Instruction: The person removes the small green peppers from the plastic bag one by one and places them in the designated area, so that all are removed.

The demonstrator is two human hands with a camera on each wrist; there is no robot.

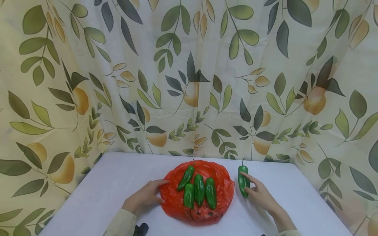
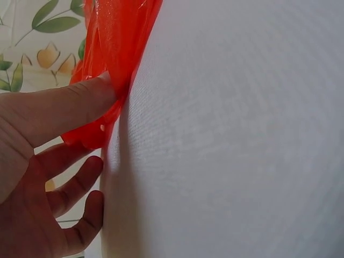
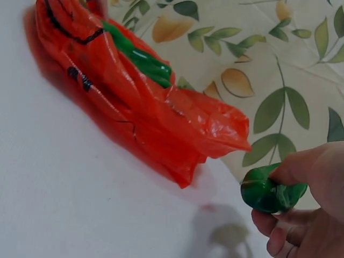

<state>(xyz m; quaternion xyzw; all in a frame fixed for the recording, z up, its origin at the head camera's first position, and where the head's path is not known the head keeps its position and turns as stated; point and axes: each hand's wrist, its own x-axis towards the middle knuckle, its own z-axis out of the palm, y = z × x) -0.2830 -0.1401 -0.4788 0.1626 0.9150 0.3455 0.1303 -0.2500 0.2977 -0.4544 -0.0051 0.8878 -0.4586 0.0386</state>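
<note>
A red plastic bag (image 1: pixel 225 193) lies spread on the white table, with several green peppers (image 1: pixel 199 189) on it, stems toward the back. At its left edge my left hand (image 1: pixel 146 196) holds the bag, index finger and thumb spaced apart along the rim. The left wrist view shows the thumb (image 2: pixel 80 105) against the crumpled red plastic (image 2: pixel 121 37), the other fingers loosely curled below. To the right of the bag, my right hand (image 1: pixel 261 195) grips a single green pepper (image 1: pixel 243 180) between thumb and fingers. That pepper's blunt end (image 3: pixel 263 188) faces the right wrist camera.
A curtain (image 1: pixel 189 108) printed with leaves and fruit hangs behind and on both sides of the white table (image 1: pixel 124 170). Black marks (image 3: pixel 80 78) show on the bag's near side. A dark object (image 1: pixel 141 228) sits by the left sleeve.
</note>
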